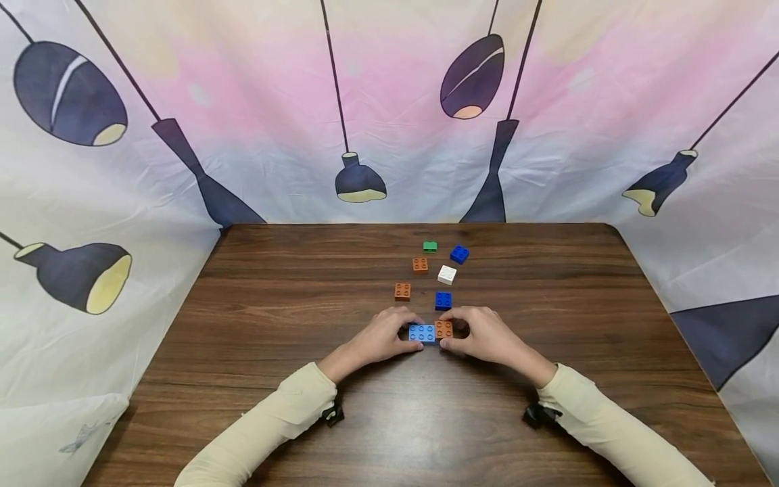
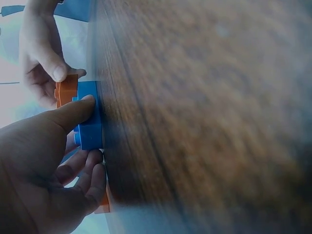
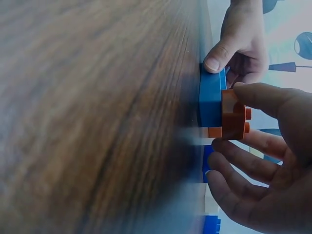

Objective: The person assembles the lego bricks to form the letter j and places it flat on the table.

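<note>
Near the middle of the table, my left hand (image 1: 385, 335) grips a light blue building brick (image 1: 422, 333) by its sides, thumb on the near face. Opposite it, my right hand (image 1: 487, 335) pinches an orange brick (image 1: 443, 329) between thumb and fingers. From the left wrist view, the orange brick (image 2: 67, 90) sits a level higher than the blue brick (image 2: 90, 129), over its right end. In the right wrist view the orange brick (image 3: 234, 117) juts a little past the end of the blue one (image 3: 210, 97). The blue brick lies low at the tabletop.
Beyond the hands lie a dark blue brick (image 1: 443, 300), an orange brick (image 1: 402, 291), another orange brick (image 1: 420, 265), a white brick (image 1: 447, 274), a second dark blue brick (image 1: 459, 254) and a green brick (image 1: 429, 247). A patterned curtain (image 1: 402, 101) hangs behind the wooden table (image 1: 292, 284).
</note>
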Demonstrator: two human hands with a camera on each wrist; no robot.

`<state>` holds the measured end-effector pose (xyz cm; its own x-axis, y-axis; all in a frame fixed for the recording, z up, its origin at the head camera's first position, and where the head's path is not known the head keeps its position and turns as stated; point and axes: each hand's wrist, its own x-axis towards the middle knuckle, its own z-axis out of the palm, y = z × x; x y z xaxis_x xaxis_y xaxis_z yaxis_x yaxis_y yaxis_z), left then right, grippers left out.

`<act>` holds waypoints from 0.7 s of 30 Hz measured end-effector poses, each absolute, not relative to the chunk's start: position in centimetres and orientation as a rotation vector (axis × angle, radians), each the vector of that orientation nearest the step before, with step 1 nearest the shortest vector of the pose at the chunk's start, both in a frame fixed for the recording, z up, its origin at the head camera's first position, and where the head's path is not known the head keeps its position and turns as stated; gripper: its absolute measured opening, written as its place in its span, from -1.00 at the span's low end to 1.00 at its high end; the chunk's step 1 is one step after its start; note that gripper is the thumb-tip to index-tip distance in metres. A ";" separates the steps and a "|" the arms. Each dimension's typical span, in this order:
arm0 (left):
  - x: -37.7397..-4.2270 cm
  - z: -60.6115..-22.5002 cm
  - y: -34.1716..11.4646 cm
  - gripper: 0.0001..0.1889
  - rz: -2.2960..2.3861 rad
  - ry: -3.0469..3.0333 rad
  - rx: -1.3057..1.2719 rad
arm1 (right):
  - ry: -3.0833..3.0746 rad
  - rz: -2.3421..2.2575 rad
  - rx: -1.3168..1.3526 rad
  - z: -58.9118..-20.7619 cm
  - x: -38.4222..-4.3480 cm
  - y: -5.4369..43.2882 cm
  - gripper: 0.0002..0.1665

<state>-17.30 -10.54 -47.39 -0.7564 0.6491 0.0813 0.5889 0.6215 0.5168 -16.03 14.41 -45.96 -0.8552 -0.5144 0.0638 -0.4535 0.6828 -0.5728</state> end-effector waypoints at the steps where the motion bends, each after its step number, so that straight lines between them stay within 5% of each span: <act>1: -17.3 -47.4 -10.5 -0.62 0.803 2.725 1.042 | 2.785 -0.911 -0.808 -46.0 -16.0 14.4 -0.50; 11: -17.3 -47.3 -10.4 -0.62 0.808 2.716 1.030 | 2.767 -0.915 -0.814 -46.7 -16.4 13.8 -0.43; 21: -17.5 -47.0 -10.6 -0.58 0.799 2.684 1.013 | 2.767 -0.939 -0.775 -47.0 -16.6 13.6 -0.61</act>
<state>-17.47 -10.63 -46.99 -0.7569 0.6526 0.0347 0.5652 0.6271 0.5360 -16.61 13.56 -46.95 -0.8620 -0.5044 0.0509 -0.4312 0.6767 -0.5968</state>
